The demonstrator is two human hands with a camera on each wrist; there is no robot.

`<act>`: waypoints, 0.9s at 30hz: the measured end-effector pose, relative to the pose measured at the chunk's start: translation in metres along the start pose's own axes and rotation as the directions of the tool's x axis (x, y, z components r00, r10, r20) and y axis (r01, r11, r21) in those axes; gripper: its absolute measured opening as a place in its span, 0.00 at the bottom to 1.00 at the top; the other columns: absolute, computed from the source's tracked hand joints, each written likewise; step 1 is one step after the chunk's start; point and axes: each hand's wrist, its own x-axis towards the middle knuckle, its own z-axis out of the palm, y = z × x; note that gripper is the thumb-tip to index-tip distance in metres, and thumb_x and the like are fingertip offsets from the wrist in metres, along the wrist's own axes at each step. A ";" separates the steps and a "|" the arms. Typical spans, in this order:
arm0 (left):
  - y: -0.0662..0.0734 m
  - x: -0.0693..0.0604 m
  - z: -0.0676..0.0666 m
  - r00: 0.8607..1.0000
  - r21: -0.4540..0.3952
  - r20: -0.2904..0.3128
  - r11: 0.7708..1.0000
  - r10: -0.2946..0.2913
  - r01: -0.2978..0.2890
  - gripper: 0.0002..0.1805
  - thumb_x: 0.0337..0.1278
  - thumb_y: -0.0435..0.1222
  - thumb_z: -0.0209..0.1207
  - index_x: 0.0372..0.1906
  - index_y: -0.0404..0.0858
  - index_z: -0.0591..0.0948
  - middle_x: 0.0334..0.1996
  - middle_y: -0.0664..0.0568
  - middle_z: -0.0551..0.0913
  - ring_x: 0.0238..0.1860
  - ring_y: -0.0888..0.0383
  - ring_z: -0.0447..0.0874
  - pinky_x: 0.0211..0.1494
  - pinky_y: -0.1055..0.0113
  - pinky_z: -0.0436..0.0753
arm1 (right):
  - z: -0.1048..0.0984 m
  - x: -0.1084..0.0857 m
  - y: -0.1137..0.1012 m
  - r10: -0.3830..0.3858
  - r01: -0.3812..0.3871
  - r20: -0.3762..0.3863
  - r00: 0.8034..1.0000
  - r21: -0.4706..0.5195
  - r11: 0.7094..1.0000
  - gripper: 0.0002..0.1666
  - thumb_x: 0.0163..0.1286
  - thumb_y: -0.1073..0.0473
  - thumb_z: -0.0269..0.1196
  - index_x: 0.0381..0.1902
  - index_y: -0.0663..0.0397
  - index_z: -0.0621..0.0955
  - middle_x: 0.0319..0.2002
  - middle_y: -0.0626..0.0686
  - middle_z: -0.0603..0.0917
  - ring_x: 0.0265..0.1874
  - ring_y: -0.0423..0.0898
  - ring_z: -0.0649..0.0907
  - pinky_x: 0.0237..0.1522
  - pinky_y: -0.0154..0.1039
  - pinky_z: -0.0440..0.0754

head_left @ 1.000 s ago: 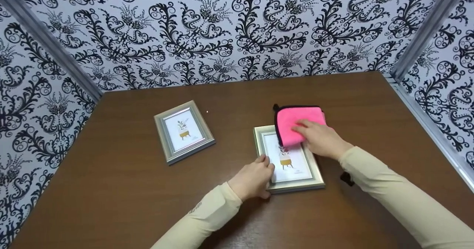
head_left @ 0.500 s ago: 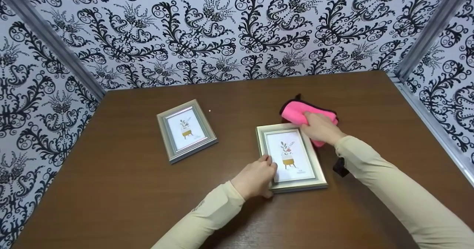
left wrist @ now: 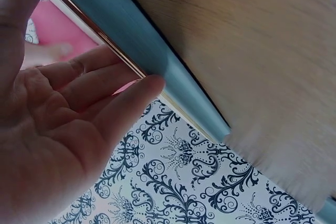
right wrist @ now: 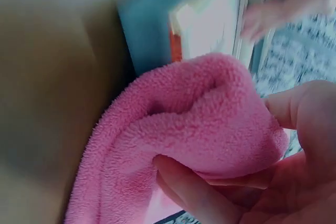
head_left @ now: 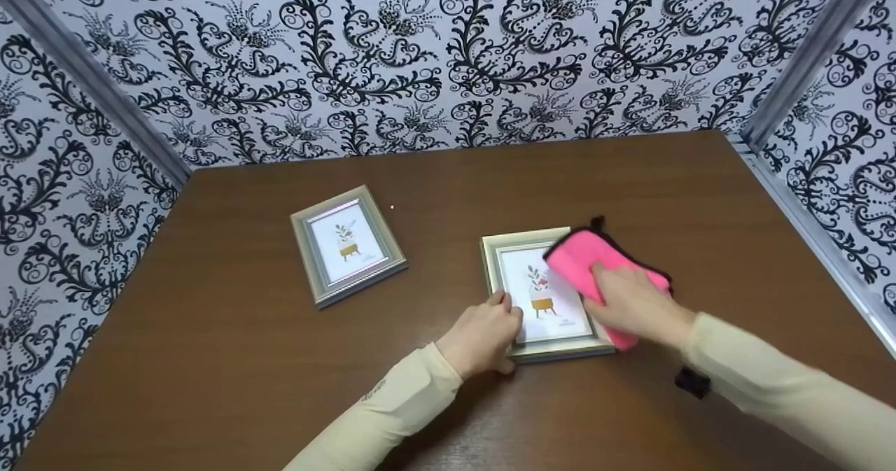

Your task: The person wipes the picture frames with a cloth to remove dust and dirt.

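Note:
A picture frame [head_left: 560, 347] with a pale gold rim lies face up, showing a potted-plant print. My left hand [head_left: 483, 334] holds its near left corner, thumb at the near edge and fingers over the left side. In the left wrist view, fingertips touch the frame's blue-grey side [left wrist: 134, 40]. My right hand [head_left: 637, 303] grips a bunched pink cloth [head_left: 584, 257] with black edging. The cloth covers the frame's right rim and part of the picture. In the right wrist view, thumb and fingers pinch the fluffy cloth [right wrist: 199, 119] beside the frame's corner [right wrist: 152, 30].
A second, similar picture frame [head_left: 304, 254] lies turned at an angle on the left of the brown table [head_left: 210, 373]. Patterned black-and-white walls [head_left: 392, 58] enclose the table's back and sides. A black wrist strap piece [head_left: 693, 382] hangs below the right sleeve.
The right hand first moved the cloth off the picture to the far right corner, bunching it. It then came nearer along the right rim, overlapping the picture again. The left hand stayed put.

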 end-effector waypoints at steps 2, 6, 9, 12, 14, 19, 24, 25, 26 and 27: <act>-0.001 0.000 0.000 1.000 0.011 0.001 1.000 -0.002 0.001 0.27 0.32 0.47 0.77 0.37 0.37 0.79 0.48 0.39 0.81 0.56 0.45 0.76 0.39 0.61 0.84 | 0.004 -0.015 -0.003 -0.035 0.035 -0.026 0.999 -0.006 0.999 0.16 0.62 0.63 0.60 0.42 0.71 0.74 0.18 0.48 0.69 0.10 0.37 0.71 0.09 0.31 0.70; -0.002 -0.001 0.000 1.000 0.024 0.006 1.000 -0.005 0.004 0.28 0.33 0.48 0.77 0.38 0.36 0.79 0.49 0.38 0.81 0.56 0.44 0.76 0.40 0.61 0.84 | 0.010 -0.036 -0.005 -0.085 0.084 -0.062 0.994 -0.013 0.996 0.21 0.60 0.63 0.62 0.46 0.75 0.75 0.16 0.45 0.67 0.10 0.34 0.68 0.09 0.29 0.67; -0.002 -0.003 0.000 1.000 0.028 0.007 1.000 0.001 -0.001 0.29 0.33 0.49 0.77 0.39 0.34 0.79 0.50 0.37 0.80 0.57 0.43 0.76 0.40 0.60 0.84 | 0.013 -0.040 -0.004 -0.103 0.102 -0.091 0.990 -0.016 0.995 0.26 0.60 0.63 0.63 0.51 0.79 0.74 0.15 0.44 0.66 0.11 0.35 0.65 0.11 0.30 0.64; -0.003 -0.003 0.000 1.000 0.034 0.005 0.999 0.010 -0.010 0.29 0.34 0.49 0.76 0.39 0.34 0.79 0.50 0.37 0.80 0.57 0.43 0.76 0.40 0.60 0.84 | 0.013 -0.036 -0.001 -0.094 0.094 -0.114 0.989 -0.006 0.996 0.21 0.61 0.62 0.64 0.46 0.75 0.78 0.15 0.43 0.66 0.11 0.35 0.65 0.12 0.30 0.64; -0.003 -0.003 0.001 1.000 0.035 0.007 0.999 0.016 -0.017 0.28 0.34 0.49 0.76 0.38 0.35 0.79 0.50 0.37 0.80 0.58 0.44 0.75 0.41 0.61 0.84 | 0.013 -0.031 0.001 -0.090 0.089 -0.129 0.988 -0.015 0.996 0.13 0.61 0.61 0.63 0.36 0.69 0.78 0.14 0.43 0.65 0.10 0.35 0.66 0.12 0.31 0.64; -0.003 -0.002 0.002 0.999 0.039 0.027 0.999 0.024 -0.025 0.27 0.36 0.49 0.75 0.39 0.36 0.79 0.51 0.37 0.80 0.59 0.44 0.74 0.44 0.62 0.83 | 0.008 -0.010 0.008 -0.041 0.041 -0.118 0.992 0.000 0.999 0.12 0.63 0.59 0.62 0.25 0.56 0.71 0.13 0.46 0.66 0.09 0.37 0.68 0.12 0.33 0.67; -0.002 -0.001 0.001 0.999 0.049 0.029 0.998 0.032 -0.033 0.26 0.36 0.48 0.75 0.39 0.37 0.79 0.49 0.40 0.81 0.58 0.46 0.75 0.44 0.63 0.83 | -0.004 0.023 0.018 0.035 -0.031 -0.063 0.997 0.063 0.998 0.11 0.63 0.58 0.60 0.30 0.62 0.74 0.17 0.50 0.72 0.12 0.41 0.74 0.13 0.35 0.73; -0.002 0.000 0.001 0.999 0.048 0.029 0.998 0.033 -0.035 0.26 0.36 0.48 0.75 0.38 0.38 0.79 0.48 0.41 0.81 0.58 0.46 0.75 0.44 0.63 0.83 | -0.006 0.031 0.021 0.048 -0.044 -0.058 0.997 0.076 0.996 0.11 0.63 0.58 0.60 0.32 0.63 0.75 0.18 0.51 0.73 0.13 0.42 0.75 0.14 0.36 0.74; -0.002 0.000 0.000 0.999 0.046 0.028 0.998 0.036 -0.037 0.26 0.36 0.48 0.75 0.38 0.38 0.79 0.48 0.42 0.81 0.58 0.47 0.75 0.43 0.63 0.83 | -0.008 0.038 0.023 0.064 -0.059 -0.051 0.997 0.094 0.994 0.12 0.63 0.58 0.59 0.34 0.64 0.76 0.19 0.53 0.75 0.13 0.43 0.76 0.14 0.36 0.76; -0.001 0.000 0.000 0.999 0.043 0.029 0.998 0.038 -0.039 0.25 0.35 0.48 0.75 0.37 0.38 0.79 0.48 0.42 0.81 0.58 0.47 0.75 0.43 0.63 0.83 | -0.010 0.044 0.025 0.081 -0.075 -0.045 0.996 0.113 0.991 0.13 0.63 0.58 0.59 0.37 0.65 0.76 0.20 0.54 0.76 0.14 0.43 0.77 0.14 0.37 0.77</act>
